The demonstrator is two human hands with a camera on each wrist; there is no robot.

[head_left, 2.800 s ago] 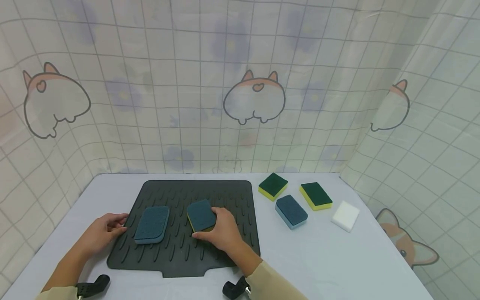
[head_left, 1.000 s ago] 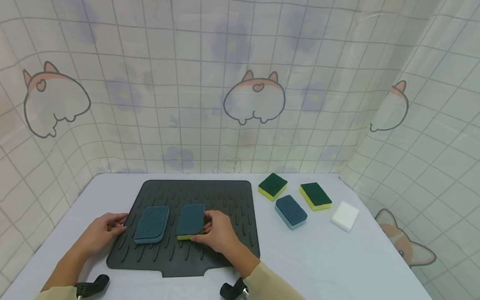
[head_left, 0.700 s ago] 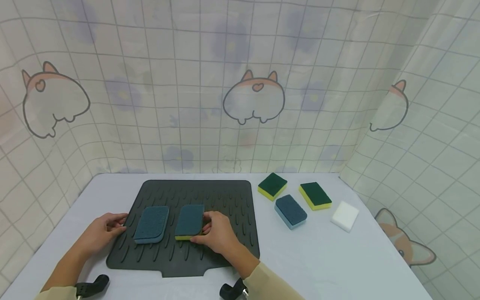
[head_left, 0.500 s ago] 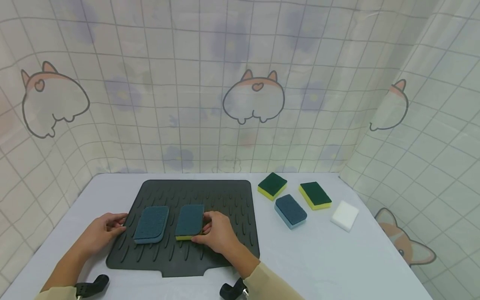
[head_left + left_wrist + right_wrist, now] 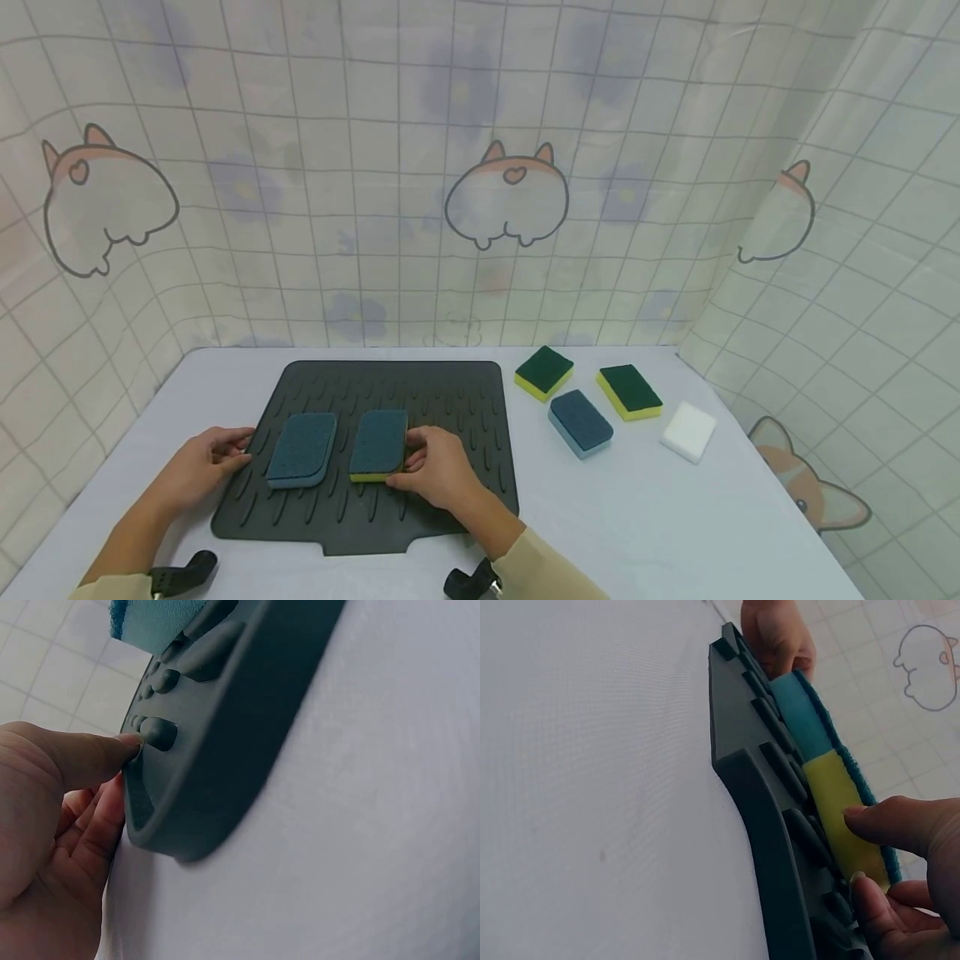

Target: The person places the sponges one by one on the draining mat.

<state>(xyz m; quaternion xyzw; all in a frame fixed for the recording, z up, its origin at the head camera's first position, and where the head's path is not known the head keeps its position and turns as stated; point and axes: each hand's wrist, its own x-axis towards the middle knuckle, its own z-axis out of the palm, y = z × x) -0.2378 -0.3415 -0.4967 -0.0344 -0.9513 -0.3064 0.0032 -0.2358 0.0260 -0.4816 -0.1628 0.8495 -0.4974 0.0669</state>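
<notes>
Thumb and fingers of the R hand (image 5: 442,468) pinched the yellow-sided sponge (image 5: 379,442) at its near R corner. Sponge lay flat on the dark mat (image 5: 337,527), immed. L of that hand, teal face up, long axis running approx. near-to-far; R hand was clearly the closer of the two. Next out, to the L, was the blue sponge (image 5: 302,447), also on the mat & roughly parallel; a strip of mat showed btwn them, no contact. That gap was prob. the relation that counted. Past it, the L hand (image 5: 202,467) pinched the mat's L edge, thumb on top. Off the mat to the R, on the tabletop (image 5: 637,517): a green-topped sponge (image 5: 544,370), another green-topped sponge (image 5: 630,390), a navy-topped sponge (image 5: 581,422) & a white block (image 5: 688,432).

Vs. earliest frame: yellow-sided sponge had sat farther R & askew; now it was squared up, nearer its neighbor. L hand hadn't noticeably moved.
</notes>
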